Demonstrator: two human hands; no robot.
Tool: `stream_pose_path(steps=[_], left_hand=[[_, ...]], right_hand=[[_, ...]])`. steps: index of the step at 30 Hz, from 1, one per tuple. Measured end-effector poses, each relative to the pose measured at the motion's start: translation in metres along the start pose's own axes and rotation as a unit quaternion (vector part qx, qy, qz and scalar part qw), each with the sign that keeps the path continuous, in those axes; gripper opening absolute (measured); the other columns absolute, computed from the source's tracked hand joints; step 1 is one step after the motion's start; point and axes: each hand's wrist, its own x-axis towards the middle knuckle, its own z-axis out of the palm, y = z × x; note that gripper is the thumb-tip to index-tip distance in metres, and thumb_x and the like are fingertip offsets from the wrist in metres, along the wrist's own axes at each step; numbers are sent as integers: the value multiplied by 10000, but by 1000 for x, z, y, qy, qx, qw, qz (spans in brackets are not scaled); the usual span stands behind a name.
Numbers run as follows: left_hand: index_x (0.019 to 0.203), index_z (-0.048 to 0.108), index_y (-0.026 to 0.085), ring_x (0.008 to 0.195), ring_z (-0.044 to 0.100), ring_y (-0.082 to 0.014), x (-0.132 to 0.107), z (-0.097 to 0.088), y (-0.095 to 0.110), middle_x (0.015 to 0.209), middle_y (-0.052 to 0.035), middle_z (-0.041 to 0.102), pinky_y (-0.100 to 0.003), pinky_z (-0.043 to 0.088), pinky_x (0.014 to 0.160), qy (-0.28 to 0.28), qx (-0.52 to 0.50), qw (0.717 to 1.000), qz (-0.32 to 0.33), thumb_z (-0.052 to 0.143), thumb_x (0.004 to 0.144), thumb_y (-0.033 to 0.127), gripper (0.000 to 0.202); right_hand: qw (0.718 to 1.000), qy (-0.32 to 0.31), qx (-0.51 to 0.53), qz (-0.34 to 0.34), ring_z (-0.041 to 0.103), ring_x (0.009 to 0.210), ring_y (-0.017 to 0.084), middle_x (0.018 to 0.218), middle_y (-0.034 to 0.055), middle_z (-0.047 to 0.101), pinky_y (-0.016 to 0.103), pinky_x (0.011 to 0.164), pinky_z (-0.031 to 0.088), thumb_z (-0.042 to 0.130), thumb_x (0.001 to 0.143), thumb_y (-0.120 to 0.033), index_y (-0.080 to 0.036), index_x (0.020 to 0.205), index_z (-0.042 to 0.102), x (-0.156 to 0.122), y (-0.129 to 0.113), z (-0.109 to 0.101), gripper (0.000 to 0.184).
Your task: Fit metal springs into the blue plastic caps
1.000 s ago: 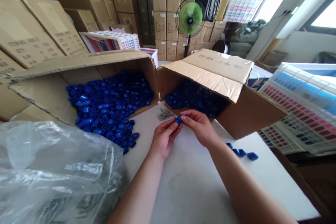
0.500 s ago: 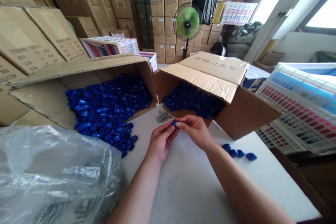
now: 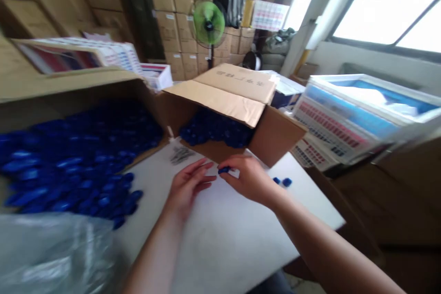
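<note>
From where I stand, the person's right hand (image 3: 250,179) is closed at the fingertips around one small blue plastic piece (image 3: 223,170), pinched between thumb and forefinger just above the white tabletop (image 3: 206,243). The left hand (image 3: 188,183) is right beside it, palm turned inward and fingers loosely spread, the tips near the piece with a thin gap between. Beyond the left hand, a little pile of thin metal parts (image 3: 181,155), too blurred to tell more closely, lies on the table near the corner where two cardboard cartons meet. The left carton (image 3: 151,96) spills a big heap of blue pieces (image 3: 79,161) out through its mouth and onto the table; the right carton (image 3: 279,133), with handwriting across its top, holds a darker batch (image 3: 213,128) in its shadow. Two more blue pieces (image 3: 286,182) sit on the tabletop just past the right wrist. A clear plastic bag (image 3: 51,257) slumps at the near left, its contents blurred. Over to the right stands a white crate (image 3: 347,115) with slotted sides, and at the back a green-bladed fan (image 3: 208,23) stands before stacked cardboard boxes (image 3: 181,32), off to the left of a bright window (image 3: 389,9).
</note>
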Motion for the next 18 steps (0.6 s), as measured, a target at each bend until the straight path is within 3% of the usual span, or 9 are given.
stream_pose_path(steps=[3, 6, 9, 13, 15, 18], left_hand=[[1048, 678, 183, 635, 689, -135, 7, 0, 1, 1053, -79, 717, -195, 563, 538, 26, -15, 999, 28, 788, 653, 348, 441], [990, 681, 149, 624, 678, -135, 12, 2, 1, 955, -71, 723, -201, 559, 530, 15, -39, 999, 33, 750, 681, 410, 411], [967, 678, 123, 609, 664, -129, 9, 3, 2, 906, -77, 718, -196, 540, 511, 10, -36, 999, 22, 722, 704, 435, 411], [966, 669, 108, 606, 656, -127, 9, 0, 2, 876, -82, 712, -200, 529, 513, 28, -43, 998, 30, 721, 701, 450, 435], [955, 666, 106, 594, 648, -121, 8, -2, 1, 847, -76, 708, -197, 519, 509, 45, -55, 997, 34, 726, 693, 460, 444], [951, 663, 105, 581, 640, -110, 0, -3, -3, 840, -73, 701, -185, 490, 495, 50, -59, 997, 30, 725, 697, 465, 445]], right_hand=[[981, -24, -186, 43, 484, 1063, 112, 1075, 46, 567, 271, 1012, 379, 474, 860, -243, -201, 1087, 671, -24, 22, -13, 304], [952, -54, -286, 95, 463, 1044, 146, 1049, 65, 549, 332, 981, 371, 468, 836, -229, -187, 1061, 655, -41, 39, -14, 296], [941, -13, -319, 112, 427, 1094, 175, 1127, 94, 504, 363, 1007, 350, 483, 864, -294, -164, 1089, 634, -51, 36, 1, 300], [937, 88, -330, 81, 303, 1276, 228, 1373, 57, 347, 433, 1121, 244, 482, 915, -454, -256, 1233, 590, -58, 31, 18, 390], [930, 102, -344, 84, 297, 1291, 231, 1416, 27, 310, 453, 1127, 225, 441, 942, -450, -299, 1267, 576, -65, 43, 17, 382], [926, 79, -361, 70, 388, 1224, 193, 1381, -9, 378, 441, 1099, 263, 364, 975, -419, -335, 1260, 578, -89, 76, 6, 365]])
